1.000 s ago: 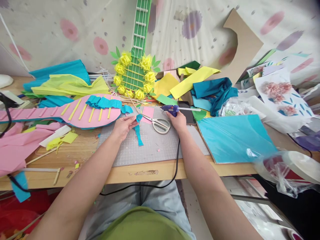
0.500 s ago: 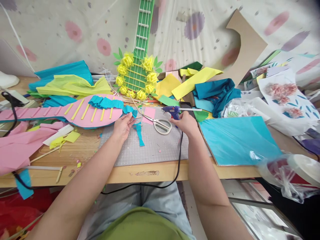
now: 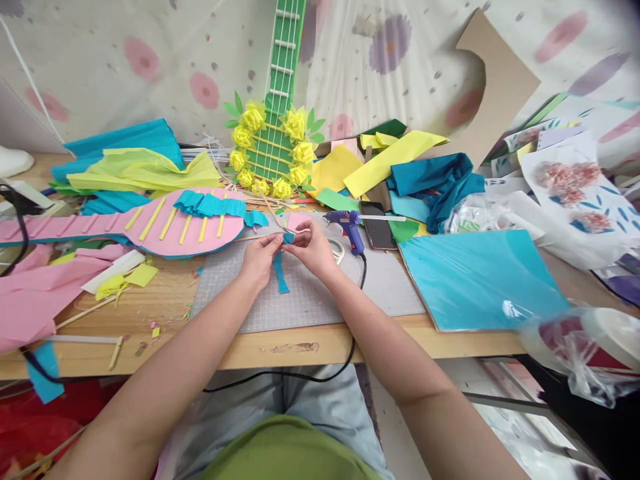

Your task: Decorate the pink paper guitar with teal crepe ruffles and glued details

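Note:
Over the grey cutting mat [image 3: 270, 313], my left hand [image 3: 261, 259] and my right hand [image 3: 311, 248] meet, fingers closed on a small blue paper piece [image 3: 289, 237]. A thin stick [image 3: 255, 237] runs into my left fingers. Below them a blue paper strip [image 3: 281, 273] extends down onto the mat. To the left lies a pink guitar-shaped piece [image 3: 200, 233] with yellow bars and blue ruffled paper. My right hand partly hides the scissors [image 3: 338, 251]. The purple glue gun [image 3: 353, 235] stands just right of them, touched by neither hand.
A green guitar shape [image 3: 273, 157] with yellow paper flowers leans at the back. A phone [image 3: 381, 233] and a blue sheet pack [image 3: 483, 280] lie on the right. Pink paper [image 3: 45, 290] covers the left side. A black cord [image 3: 320, 379] loops past the table's front edge.
My right hand has let go of the glue gun and moved left to join my left hand at the blue paper. The phone now shows more fully.

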`<state>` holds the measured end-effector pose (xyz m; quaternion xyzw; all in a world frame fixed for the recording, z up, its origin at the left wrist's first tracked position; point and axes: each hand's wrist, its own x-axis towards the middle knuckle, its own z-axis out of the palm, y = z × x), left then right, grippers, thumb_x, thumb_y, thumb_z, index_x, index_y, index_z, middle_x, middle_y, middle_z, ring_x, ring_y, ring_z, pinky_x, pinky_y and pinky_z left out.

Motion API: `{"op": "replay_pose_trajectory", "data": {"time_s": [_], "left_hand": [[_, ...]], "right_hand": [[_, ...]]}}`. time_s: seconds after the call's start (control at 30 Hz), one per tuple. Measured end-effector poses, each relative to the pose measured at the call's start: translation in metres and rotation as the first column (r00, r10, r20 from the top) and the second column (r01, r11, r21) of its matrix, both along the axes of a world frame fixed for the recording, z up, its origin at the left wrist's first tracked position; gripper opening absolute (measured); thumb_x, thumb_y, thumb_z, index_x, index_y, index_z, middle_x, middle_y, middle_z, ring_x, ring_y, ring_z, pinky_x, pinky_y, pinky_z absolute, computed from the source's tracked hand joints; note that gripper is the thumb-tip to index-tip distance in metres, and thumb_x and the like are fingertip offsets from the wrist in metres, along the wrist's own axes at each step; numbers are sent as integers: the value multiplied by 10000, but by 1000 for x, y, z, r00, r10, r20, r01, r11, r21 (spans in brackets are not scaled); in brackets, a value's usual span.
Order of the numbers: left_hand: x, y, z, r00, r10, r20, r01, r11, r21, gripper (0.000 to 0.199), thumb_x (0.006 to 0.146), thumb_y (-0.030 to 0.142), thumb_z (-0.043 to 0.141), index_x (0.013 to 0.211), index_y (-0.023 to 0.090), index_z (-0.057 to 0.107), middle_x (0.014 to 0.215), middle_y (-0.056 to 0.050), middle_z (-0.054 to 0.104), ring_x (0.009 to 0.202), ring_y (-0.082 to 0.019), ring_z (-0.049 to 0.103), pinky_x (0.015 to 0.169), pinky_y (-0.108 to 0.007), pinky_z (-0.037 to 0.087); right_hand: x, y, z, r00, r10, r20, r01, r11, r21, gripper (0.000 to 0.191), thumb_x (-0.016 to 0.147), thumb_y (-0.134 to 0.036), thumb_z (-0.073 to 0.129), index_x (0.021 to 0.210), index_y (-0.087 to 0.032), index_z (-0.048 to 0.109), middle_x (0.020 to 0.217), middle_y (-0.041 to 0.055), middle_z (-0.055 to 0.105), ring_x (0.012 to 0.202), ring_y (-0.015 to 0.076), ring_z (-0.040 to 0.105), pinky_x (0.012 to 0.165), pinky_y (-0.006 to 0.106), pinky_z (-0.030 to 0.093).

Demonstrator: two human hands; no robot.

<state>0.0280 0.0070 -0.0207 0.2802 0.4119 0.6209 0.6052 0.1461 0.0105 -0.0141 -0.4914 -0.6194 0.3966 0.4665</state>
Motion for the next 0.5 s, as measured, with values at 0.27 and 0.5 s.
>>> {"op": "replay_pose_trajectory", "data": {"time_s": [0.27, 0.5], "left_hand": [[2, 0, 1, 999, 39, -3, -39, 999, -28, 81, 560, 135, 728, 604, 122, 662, 623, -7, 642, 617, -93, 578, 763, -261, 436], [-1, -3, 3, 994, -106, -13, 106, 994, 21, 209, 605, 305, 714, 683, 113, 680, 696, -60, 675, 714, -148, 622, 786, -292, 448]], "right_hand": [[-3, -3, 2, 991, -100, 91, 97, 995, 30, 341, 613, -302, 643, 810, -222, 377, 639, -62, 577, 621, 126, 583, 616, 275, 442], [1, 0, -1, 991, -126, 49, 127, 992, -27, 361, 588, -309, 661, 795, -221, 379, 656, -51, 580, 631, 136, 593, 605, 274, 442]]}}
